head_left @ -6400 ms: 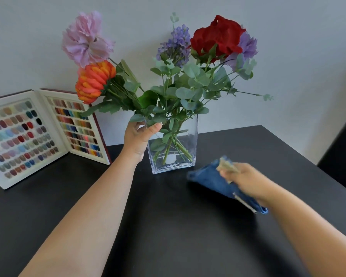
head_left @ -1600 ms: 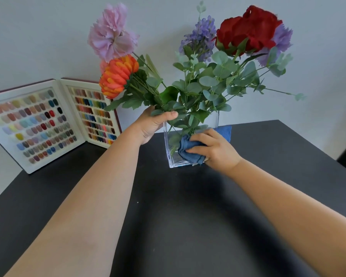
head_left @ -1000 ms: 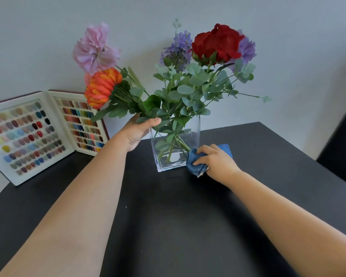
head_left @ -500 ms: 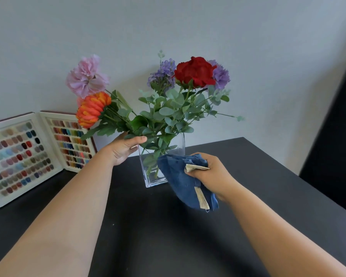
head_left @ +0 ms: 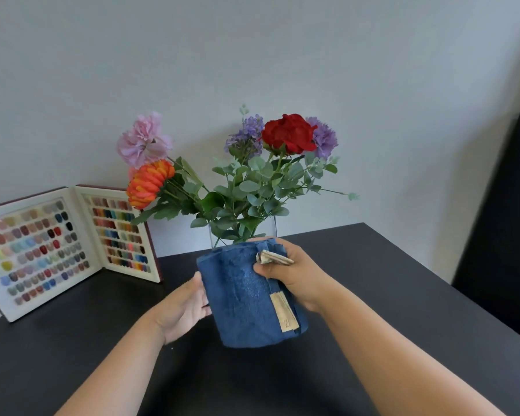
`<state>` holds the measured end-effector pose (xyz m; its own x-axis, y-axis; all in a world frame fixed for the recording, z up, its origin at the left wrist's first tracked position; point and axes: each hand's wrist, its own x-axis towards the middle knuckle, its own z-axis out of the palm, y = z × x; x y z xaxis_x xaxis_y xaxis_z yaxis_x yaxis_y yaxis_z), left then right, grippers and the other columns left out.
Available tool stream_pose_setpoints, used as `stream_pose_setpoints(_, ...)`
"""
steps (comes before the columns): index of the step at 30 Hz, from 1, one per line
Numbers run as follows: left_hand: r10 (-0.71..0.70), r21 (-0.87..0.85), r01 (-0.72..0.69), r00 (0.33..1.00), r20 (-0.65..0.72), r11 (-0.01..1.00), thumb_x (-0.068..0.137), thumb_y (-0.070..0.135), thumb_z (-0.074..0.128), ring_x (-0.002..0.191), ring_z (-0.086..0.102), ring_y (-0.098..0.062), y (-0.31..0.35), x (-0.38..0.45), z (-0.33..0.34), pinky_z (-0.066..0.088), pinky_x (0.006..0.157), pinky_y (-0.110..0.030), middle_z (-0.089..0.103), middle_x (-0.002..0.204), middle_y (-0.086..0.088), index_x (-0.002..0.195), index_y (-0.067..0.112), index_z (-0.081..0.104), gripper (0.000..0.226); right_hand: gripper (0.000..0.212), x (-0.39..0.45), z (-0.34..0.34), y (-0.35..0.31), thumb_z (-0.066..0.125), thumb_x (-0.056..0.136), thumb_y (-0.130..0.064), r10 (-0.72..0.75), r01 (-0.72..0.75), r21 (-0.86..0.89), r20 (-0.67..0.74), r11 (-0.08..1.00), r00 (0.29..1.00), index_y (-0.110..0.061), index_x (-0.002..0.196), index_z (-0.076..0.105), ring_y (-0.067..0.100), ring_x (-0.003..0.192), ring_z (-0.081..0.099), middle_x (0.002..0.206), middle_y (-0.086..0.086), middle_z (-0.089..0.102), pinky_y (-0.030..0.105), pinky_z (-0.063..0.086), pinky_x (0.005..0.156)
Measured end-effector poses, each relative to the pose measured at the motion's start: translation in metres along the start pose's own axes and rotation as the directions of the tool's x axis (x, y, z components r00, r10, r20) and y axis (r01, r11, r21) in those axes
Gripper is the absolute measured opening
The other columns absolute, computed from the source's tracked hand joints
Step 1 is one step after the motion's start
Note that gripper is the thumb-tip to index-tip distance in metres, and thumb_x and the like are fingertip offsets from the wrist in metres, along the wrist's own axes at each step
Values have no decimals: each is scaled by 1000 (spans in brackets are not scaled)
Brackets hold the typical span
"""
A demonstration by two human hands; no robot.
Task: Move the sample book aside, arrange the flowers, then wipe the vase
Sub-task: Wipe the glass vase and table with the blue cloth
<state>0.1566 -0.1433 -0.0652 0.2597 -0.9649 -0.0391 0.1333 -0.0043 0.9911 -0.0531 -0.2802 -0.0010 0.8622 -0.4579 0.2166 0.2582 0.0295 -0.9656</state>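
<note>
A clear glass vase (head_left: 273, 229) stands on the black table (head_left: 388, 295), with only its upper rim showing. It holds the flowers (head_left: 288, 136): red, purple, pink and orange blooms with green leaves. My right hand (head_left: 297, 277) grips the top of a blue cloth (head_left: 240, 298), which hangs spread in front of the vase and hides the glass. My left hand (head_left: 180, 310) is open beside the cloth's left edge, fingertips touching it. The open sample book (head_left: 72, 244) stands propped at the back left, apart from the vase.
A grey wall runs close behind the table. A dark chair-like shape (head_left: 505, 220) stands past the table's right edge. The table's front edge is out of view below my arms.
My left hand has let go of the flower stems and dropped to the cloth's left edge. My right hand has lifted the cloth off the vase and let it hang open.
</note>
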Motion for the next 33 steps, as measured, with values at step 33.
stream_pose_setpoints(33,335,681,441,633,-698,584,79,-3,75,88,69,-7,38,-354,-144,50,80,-24,75,90,11,88,26,77,31,39,-14,321,87,54,86,-1,-218,520,-630,495,577,841,-28,106,72,16,95,62,105,-7,71,31,52,83)
